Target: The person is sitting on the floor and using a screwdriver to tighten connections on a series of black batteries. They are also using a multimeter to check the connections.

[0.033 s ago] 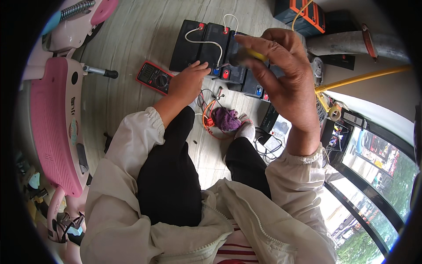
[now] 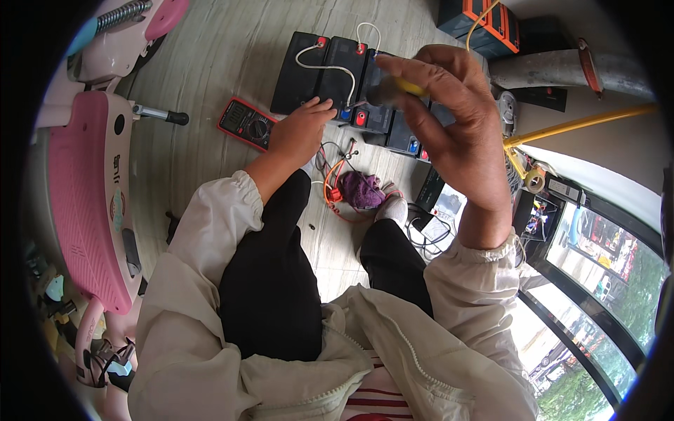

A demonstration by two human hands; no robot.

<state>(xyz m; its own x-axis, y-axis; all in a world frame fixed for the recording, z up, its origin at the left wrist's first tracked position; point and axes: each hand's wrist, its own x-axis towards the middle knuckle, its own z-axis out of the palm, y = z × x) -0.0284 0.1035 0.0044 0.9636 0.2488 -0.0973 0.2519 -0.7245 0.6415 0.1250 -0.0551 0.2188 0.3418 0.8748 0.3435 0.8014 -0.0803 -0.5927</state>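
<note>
Several black batteries (image 2: 298, 81) with red and blue terminals stand side by side on the floor in front of me. A white lead (image 2: 330, 67) arches over the first two, and its near end meets a blue terminal (image 2: 345, 112). My right hand (image 2: 460, 116) pinches the yellow and dark handle of a screwdriver (image 2: 409, 87) between thumb and fingers. Motion blurs the handle; the thin shaft points left to that terminal. My left hand (image 2: 300, 133) lies with fingers stretched out on the near edge of the batteries, just left of the terminal. Its thumb is hidden.
A red multimeter (image 2: 246, 125) lies by my left hand. Nearer me are a purple cloth bundle (image 2: 362, 191), red and orange wires, and black cable loops (image 2: 432, 235). A pink scooter (image 2: 91, 203) stands at left; a yellow bar (image 2: 583, 126) and grey pipe (image 2: 547, 70) at right.
The yellow part of the screwdriver handle shows slightly differently in the right hand's fingers. The left hand has stayed in place.
</note>
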